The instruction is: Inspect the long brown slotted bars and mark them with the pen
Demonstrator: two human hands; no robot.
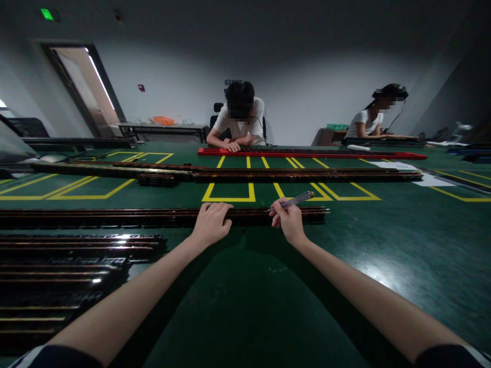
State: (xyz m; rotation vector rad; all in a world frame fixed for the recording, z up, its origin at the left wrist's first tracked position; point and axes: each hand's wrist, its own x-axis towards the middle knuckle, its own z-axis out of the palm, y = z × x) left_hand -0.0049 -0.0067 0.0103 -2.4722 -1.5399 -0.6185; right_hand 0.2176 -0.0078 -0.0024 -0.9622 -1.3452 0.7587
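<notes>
A long black rail [245,216] with thin copper-coloured lines lies crosswise on the green table in front of me. My left hand [211,223] grips it near its middle, fingers bent over the far side and thumb along the near side. Farther right, my right hand [290,221] is closed around a slim pen-like tool [298,199] with a clear barrel and a brownish end. Its thin tip points left, just above or at the rail; whether it touches I cannot tell.
Several similar black rails [76,245] are stacked at near left. Beyond my hands more dark rails [307,175] lie across yellow tape outlines. A red rail [383,154] is farther back, before a seated co-worker [240,115]. Another person [370,120] sits at far right. White paper [431,179] lies right.
</notes>
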